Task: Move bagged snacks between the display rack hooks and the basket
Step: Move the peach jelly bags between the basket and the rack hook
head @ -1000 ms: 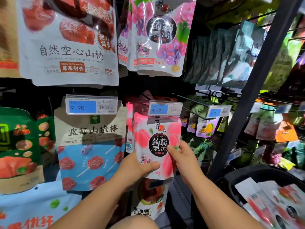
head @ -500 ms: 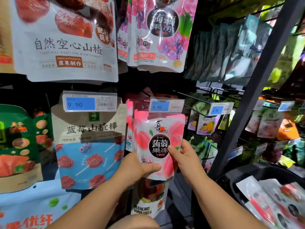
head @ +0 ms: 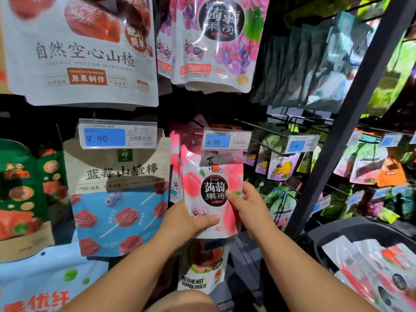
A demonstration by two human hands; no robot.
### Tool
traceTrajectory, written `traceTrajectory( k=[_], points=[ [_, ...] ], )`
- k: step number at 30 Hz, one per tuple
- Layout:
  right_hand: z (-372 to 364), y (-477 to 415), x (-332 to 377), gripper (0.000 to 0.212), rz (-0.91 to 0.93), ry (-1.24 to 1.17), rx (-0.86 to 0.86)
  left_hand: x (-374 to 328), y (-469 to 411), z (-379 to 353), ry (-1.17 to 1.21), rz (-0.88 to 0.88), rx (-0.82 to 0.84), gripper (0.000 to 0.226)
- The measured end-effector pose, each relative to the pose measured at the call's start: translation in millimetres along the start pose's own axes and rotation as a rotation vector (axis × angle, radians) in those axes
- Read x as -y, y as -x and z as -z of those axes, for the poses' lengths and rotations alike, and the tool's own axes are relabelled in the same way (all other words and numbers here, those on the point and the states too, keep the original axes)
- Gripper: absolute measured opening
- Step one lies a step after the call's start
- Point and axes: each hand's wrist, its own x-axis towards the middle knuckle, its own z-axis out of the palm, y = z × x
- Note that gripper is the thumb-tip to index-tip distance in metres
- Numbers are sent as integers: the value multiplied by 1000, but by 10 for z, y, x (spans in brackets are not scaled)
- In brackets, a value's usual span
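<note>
A pink peach jelly bag (head: 208,176) hangs upright just under the 4.90 price tag (head: 226,141) on the display rack. My left hand (head: 186,221) grips its lower left corner, thumb across the front. My right hand (head: 249,207) pinches its right edge, thumb on the black round label. The bag's top is behind the price tag, so whether it sits on the hook is hidden. More pink bags (head: 175,167) hang behind it to the left. The black basket (head: 351,230) at the lower right holds several similar bags (head: 378,266).
A blueberry hawthorn lollipop bag (head: 119,199) hangs left under a 9.90 tag (head: 117,136). Grape jelly bags (head: 216,41) and a white hawthorn bag (head: 85,50) hang above. A guava bag (head: 202,266) hangs below. A dark slanted rack post (head: 351,113) stands right, with more hooks beyond.
Both hands have lifted the peach bag slightly, so its top now sits closer behind the 4.90 tag. The view has tilted a little.
</note>
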Motion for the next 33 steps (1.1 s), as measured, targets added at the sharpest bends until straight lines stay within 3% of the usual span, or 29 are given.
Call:
traceTrajectory(
  k=[9,16,19,22,25,29,33],
  points=[
    [-96,-197,-29,32,-20,70,-38,-20,-118,53,-311,39,-80,32],
    [-35,-88,-91,69,-37,166,-34,153,-85,119,-447,116,-60,48],
    [12,-23,-95,40,-82,149,-4,182,12,130,-425,124,-145,47],
    [58,28,-101,39,-108,140,-13,163,109,102,-421,49,-289,59],
    [134,72,-102,19,-105,142,-43,74,166,80,-407,-114,-376,59],
    [331,188,-54,17,-93,188,-97,-129,152,-81,-438,-312,-252,44],
    [657,349,0,12,-100,225,-155,-356,100,-449,-462,-390,-57,31]
  ],
)
